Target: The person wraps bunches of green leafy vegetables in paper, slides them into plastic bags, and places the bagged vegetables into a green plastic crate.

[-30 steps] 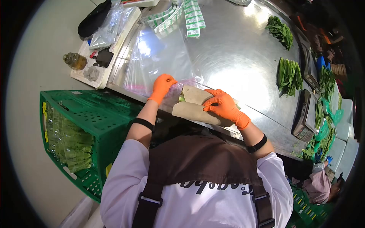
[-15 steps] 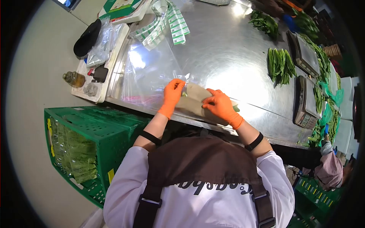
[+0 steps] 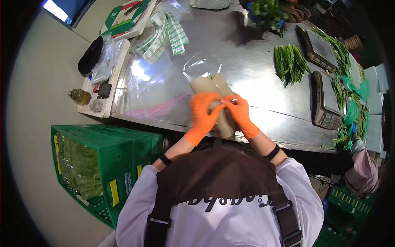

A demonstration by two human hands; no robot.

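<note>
Brown paper (image 3: 203, 85) is wrapped round something with a little green showing, on the steel table near its front edge. A clear plastic bag (image 3: 201, 64) spreads out just beyond it. Over the paper, my left hand (image 3: 203, 112) in an orange glove is blurred, with its fingertips near a thin whitish strip (image 3: 227, 101). My right hand (image 3: 239, 113), also orange-gloved, pinches that strip at the middle of the paper. Flat clear bags with pink edges (image 3: 158, 108) lie left of my hands.
Green label strips (image 3: 177, 37) lie at the back left. Leaf bunches (image 3: 289, 61) and two scales (image 3: 328, 99) stand right. A green crate (image 3: 119, 142) is below left. A co-worker's gloved hand (image 3: 254, 13) holds greens at the back; another person's sleeve (image 3: 362, 173) shows right.
My hands have come together over the paper, which now stands more upright in view. The clear bag is spread beyond it. The co-worker's greens have moved left over the table.
</note>
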